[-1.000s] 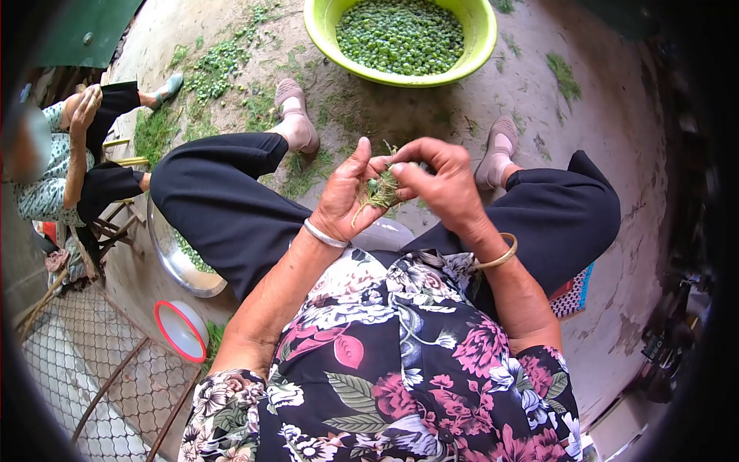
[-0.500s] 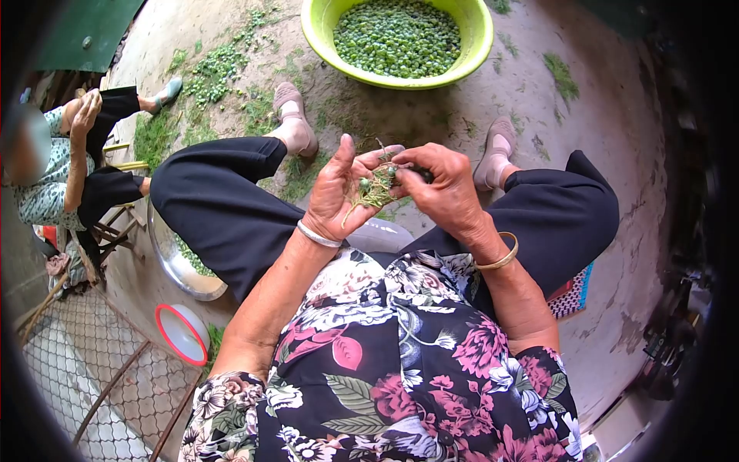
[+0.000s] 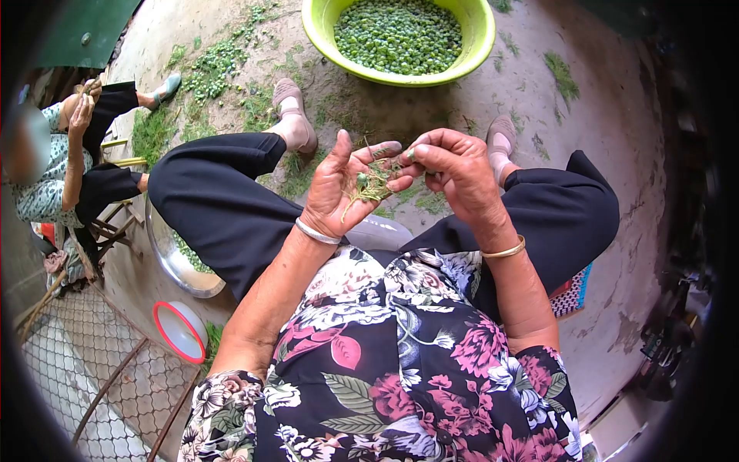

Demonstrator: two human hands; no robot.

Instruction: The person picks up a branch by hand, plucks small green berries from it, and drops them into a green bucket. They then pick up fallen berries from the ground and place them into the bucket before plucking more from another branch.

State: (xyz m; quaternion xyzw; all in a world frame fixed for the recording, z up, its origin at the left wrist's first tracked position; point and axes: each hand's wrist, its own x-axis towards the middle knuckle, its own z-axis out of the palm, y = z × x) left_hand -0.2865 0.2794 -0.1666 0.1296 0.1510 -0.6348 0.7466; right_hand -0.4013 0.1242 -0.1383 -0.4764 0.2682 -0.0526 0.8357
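Observation:
My left hand (image 3: pixel 331 192) is palm up above my lap, thumb raised, with a leafy green sprig (image 3: pixel 372 187) lying across its palm and fingers. A round, pale green berry-like cone (image 3: pixel 362 179) shows on the sprig. Just to the right, my right hand (image 3: pixel 466 173) pinches another small green berry-like cone (image 3: pixel 410 155) between thumb and forefinger, close to the left fingertips. Its remaining fingers are curled in.
Ahead of my feet stands a lime-green basin (image 3: pixel 485 46) of small green cones (image 3: pixel 396 38). Loose greenery (image 3: pixel 158 135) litters the floor. A metal pan (image 3: pixel 208 286) and red-rimmed white bowl (image 3: pixel 181 331) lie left. Another person (image 3: pixel 46 200) sits far left, hands raised.
My right hand has drawn slightly right and up from the sprig, a small green cone now visible in its pinch. The left hand has barely moved.

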